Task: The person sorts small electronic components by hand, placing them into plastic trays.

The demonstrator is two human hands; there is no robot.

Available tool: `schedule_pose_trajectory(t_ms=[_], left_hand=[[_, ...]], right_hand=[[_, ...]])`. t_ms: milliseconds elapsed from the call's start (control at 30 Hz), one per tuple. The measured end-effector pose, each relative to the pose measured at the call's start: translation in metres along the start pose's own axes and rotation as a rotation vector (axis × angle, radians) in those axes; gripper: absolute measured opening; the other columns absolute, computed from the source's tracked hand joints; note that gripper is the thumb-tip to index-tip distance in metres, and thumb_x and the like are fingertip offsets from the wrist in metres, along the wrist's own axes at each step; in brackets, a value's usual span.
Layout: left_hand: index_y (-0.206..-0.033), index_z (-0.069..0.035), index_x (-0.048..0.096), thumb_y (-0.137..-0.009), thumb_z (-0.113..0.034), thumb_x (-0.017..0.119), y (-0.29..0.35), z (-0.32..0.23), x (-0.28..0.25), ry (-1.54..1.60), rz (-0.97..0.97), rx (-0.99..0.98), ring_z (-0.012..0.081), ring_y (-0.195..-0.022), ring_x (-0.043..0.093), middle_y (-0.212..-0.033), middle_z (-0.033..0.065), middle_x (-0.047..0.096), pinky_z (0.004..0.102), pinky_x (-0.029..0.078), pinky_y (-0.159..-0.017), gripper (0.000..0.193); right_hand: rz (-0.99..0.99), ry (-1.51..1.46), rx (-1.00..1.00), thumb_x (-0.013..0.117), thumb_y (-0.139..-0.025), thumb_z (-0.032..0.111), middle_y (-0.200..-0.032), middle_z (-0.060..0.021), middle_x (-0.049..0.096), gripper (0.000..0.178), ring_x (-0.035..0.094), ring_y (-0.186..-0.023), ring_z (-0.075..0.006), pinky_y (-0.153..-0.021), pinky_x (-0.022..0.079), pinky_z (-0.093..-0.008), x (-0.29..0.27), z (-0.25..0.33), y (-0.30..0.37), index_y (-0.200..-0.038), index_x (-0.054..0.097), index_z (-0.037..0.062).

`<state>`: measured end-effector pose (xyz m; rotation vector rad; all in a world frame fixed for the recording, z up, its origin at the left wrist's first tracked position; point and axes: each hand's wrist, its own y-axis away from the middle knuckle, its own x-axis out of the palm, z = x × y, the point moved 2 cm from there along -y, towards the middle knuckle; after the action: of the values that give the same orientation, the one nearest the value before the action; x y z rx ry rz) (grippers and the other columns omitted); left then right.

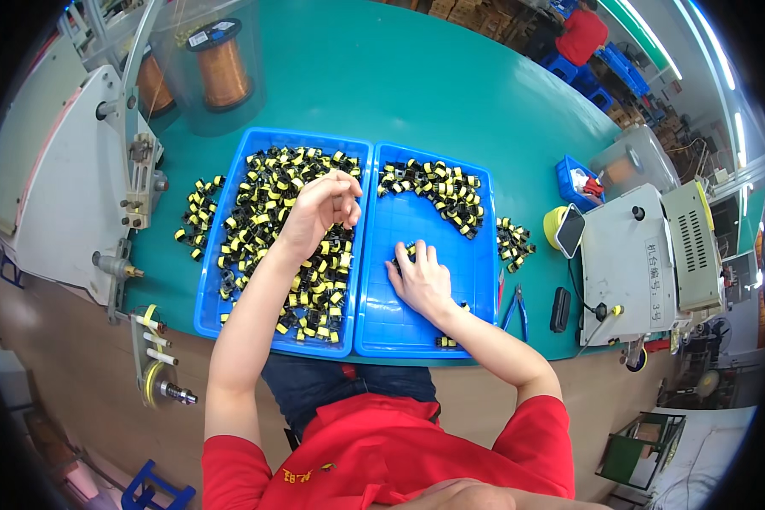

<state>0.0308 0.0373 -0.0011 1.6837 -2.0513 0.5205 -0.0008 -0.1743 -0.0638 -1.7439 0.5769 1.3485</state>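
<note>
Sitting at a green table (416, 93), the person in a red shirt works over two blue trays set side by side. The left hand (321, 206) is raised over the left tray (208, 280), fingers curled inward in a loose bunch; whether it has any piece pinched inside I cannot tell from here. Under it lies a thick heap of small yellow-and-black parts (268, 221), filling most of that tray. The right hand (420, 276) lies low in the right tray (476, 289), palm down, fingers spread and pressing on a few of the same parts (406, 249) at its fingertips, not closed around anything. Across the far end of that tray runs a curved row of parts (438, 187). Loose handfuls sit on the table outside each tray, one small pile (197, 212) to the left and another (512, 240) to the right. Blue-handled pliers (515, 308) lie just beside the right tray. A spool of copper wire (223, 68) stands at the far left, under a clear cover.
</note>
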Motion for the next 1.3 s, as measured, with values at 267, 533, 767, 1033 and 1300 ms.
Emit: schedule_pose_trajectory(t_ms=[267,533,767,1033,1300], left_hand=[[-0.085,-0.004,0.056,-0.085,-0.025,0.047,0.001,-0.001,0.000,0.006,-0.029,-0.002,0.0158,-0.062,0.054,-0.060,0.0012,0.049,0.0254,0.041,-0.057,0.023],[-0.085,-0.004,0.055,-0.085,-0.027,0.048,0.000,0.004,0.001,-0.026,-0.015,-0.002,0.0156,-0.062,0.054,-0.060,0.0006,0.048,0.0254,0.041,-0.057,0.024],[-0.088,-0.003,0.056,-0.086,-0.018,0.052,0.001,0.006,0.006,-0.101,0.007,-0.022,0.0139,-0.063,0.055,-0.065,0.0015,0.053,0.0258,0.044,-0.058,0.016],[-0.107,-0.003,0.055,-0.085,-0.023,0.066,0.002,0.028,0.026,-0.511,0.057,-0.134,0.0099,-0.085,0.057,-0.099,0.0038,0.060,0.0254,0.045,-0.069,0.032],[-0.104,0.000,0.056,-0.081,-0.020,0.070,0.004,0.029,0.029,-0.367,-0.097,0.012,0.0125,-0.093,0.058,-0.098,0.0060,0.063,0.0273,0.046,-0.082,0.033]], right_hand=[[0.021,-0.085,0.214,0.060,-0.082,0.031,-0.084,-0.0117,0.055,0.033,0.057,-0.076,-0.0238,-0.047,0.050,-0.0328,-0.007,-0.009,-0.009,-0.106,0.057,0.0083],[0.076,-0.267,0.293,0.054,-0.087,0.032,-0.090,-0.0134,0.057,0.032,0.059,-0.083,-0.0287,-0.059,0.051,-0.0360,-0.011,-0.016,-0.011,-0.110,0.054,0.0098],[0.470,-1.821,1.023,0.038,-0.093,0.044,-0.088,-0.0063,0.063,0.040,0.061,-0.068,-0.0164,-0.050,0.047,-0.0292,-0.022,-0.042,-0.022,-0.115,0.052,0.0130],[0.495,-2.165,0.910,0.035,-0.092,0.046,-0.089,-0.0095,0.063,0.046,0.062,-0.074,-0.0216,-0.045,0.044,-0.0288,-0.063,-0.030,-0.046,-0.115,0.052,0.0101],[0.360,-2.237,0.792,0.027,-0.094,0.045,-0.086,-0.0107,0.062,0.047,0.061,-0.072,-0.0198,-0.045,0.043,-0.0297,-0.041,-0.022,-0.046,-0.116,0.050,0.0098]])
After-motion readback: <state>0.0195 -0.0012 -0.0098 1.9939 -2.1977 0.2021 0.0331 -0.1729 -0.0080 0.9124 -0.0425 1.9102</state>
